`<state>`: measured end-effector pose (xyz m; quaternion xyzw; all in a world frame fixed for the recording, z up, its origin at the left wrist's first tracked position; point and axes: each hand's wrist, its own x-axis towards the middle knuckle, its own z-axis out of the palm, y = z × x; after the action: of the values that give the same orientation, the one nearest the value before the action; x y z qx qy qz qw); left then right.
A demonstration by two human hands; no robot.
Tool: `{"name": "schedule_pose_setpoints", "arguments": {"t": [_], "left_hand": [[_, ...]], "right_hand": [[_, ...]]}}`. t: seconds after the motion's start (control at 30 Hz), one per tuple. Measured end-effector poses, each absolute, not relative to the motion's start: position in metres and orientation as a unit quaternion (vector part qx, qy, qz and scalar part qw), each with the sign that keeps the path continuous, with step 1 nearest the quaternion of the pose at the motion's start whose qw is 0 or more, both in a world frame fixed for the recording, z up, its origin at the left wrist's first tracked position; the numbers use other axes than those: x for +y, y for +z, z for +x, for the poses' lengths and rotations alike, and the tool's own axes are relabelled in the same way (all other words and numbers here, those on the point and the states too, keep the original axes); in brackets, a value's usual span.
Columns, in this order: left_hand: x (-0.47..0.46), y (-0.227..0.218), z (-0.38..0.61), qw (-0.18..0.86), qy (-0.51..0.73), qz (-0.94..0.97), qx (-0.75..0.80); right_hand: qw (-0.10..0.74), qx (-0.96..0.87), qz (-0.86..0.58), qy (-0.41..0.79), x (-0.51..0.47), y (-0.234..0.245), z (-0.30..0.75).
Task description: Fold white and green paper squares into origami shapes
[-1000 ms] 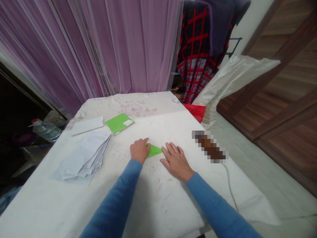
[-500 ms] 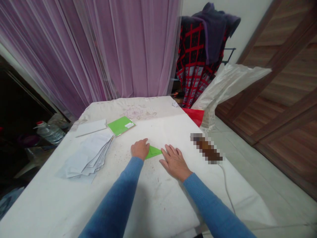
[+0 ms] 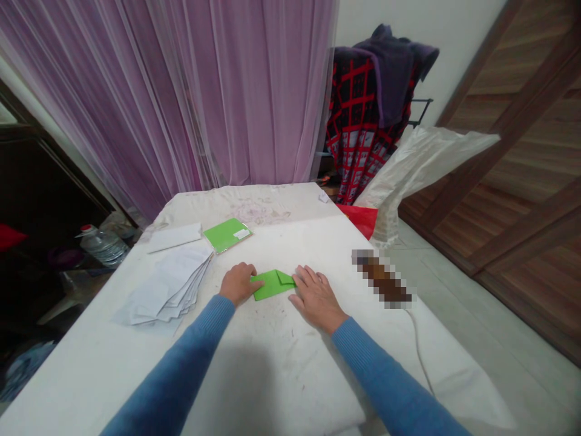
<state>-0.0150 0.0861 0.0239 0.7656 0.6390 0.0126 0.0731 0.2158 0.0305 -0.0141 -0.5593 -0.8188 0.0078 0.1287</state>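
A small piece of folded green paper (image 3: 270,286) lies on the white tablecloth between my hands. Its right part tapers to a point, with a folded flap standing slightly raised there. My left hand (image 3: 236,284) is closed on the paper's left end, the thumb on top and the other fingers curled at the edge. My right hand (image 3: 318,298) lies flat with fingers stretched out, its fingertips touching the pointed right end.
On the left lie a stack of white papers (image 3: 170,281), a white packet (image 3: 175,237) and a green packet (image 3: 226,235) in clear wrap. A blurred-out brown object (image 3: 384,280) with a cord (image 3: 420,351) rests at the table's right edge. A purple curtain (image 3: 254,91) hangs behind.
My left hand has slid left along the green paper, uncovering more of it. The flap near the right end now shows raised. My right hand stays at the pointed end.
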Motion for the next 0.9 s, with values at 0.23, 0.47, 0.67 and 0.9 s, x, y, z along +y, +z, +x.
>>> {"name": "schedule_pose_setpoints", "arguments": {"t": [0.23,0.47,0.67,0.9], "left_hand": [[0.088,0.026,-0.004,0.086,0.000,0.735,0.673],[0.084,0.021,0.001,0.104,0.060,0.704,0.700],[0.075,0.005,0.009,0.081,0.162,0.733,0.655],[0.073,-0.013,-0.006,0.128,0.192,0.799,0.556]], "right_hand": [[0.144,-0.855,-0.498,0.018,0.036,-0.002,0.186],[0.166,-0.873,-0.454,0.062,0.048,-0.003,0.198],[0.173,-0.882,-0.435,0.053,0.053,-0.012,0.205],[0.171,-0.878,-0.443,0.053,0.049,-0.014,0.205]]}}
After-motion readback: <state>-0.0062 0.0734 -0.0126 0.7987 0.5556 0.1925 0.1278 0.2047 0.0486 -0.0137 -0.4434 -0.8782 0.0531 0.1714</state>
